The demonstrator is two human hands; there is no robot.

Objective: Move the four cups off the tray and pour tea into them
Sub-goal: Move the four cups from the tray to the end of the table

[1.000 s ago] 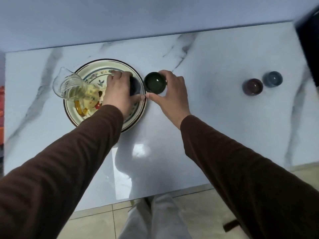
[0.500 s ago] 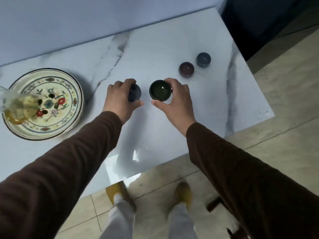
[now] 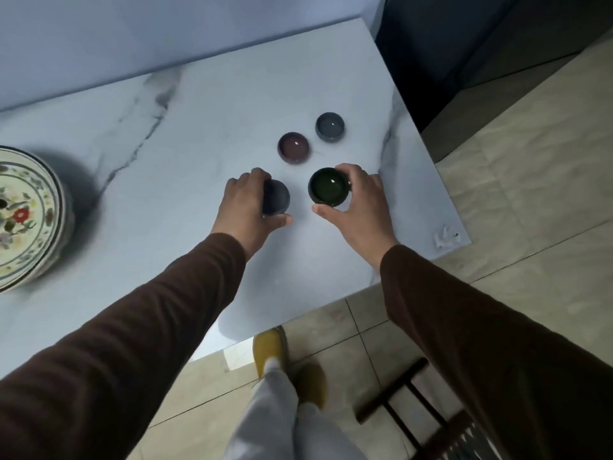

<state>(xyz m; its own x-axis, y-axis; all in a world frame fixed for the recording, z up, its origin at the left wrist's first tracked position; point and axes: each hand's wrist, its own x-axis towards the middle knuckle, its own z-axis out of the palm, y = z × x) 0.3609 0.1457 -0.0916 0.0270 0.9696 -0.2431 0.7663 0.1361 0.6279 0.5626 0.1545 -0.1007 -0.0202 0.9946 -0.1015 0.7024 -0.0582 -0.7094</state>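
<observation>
The person leans over a marble table (image 3: 185, 154) with both hands out, each holding a small cup. The left hand (image 3: 247, 207) grips a blue cup (image 3: 277, 197): its fingers (image 3: 257, 175) curl over the far side and the thumb presses the near side, so they are clamped on it. The right hand (image 3: 360, 207) holds a green cup (image 3: 328, 186) the same way — fingers round the far right of the rim, thumb on the near side. Whether either cup rests on the table or hangs just above it cannot be told from this view.

Taking the green cup as the landmark, the blue cup sits just to its left with a narrow gap between them. A purple cup (image 3: 293, 147) stands on the table beyond it and slightly left, near but apart. A grey cup (image 3: 329, 126) stands farther back still, just right of the purple one and not touching it. All four cups are upright, mouths up.

The tray (image 3: 49, 227) — a round dish painted with flowers — lies well to the left of the green cup, at the picture's edge and partly cut off. None of the cups is on it.

Both arms wear brown sleeves (image 3: 132, 327).
</observation>
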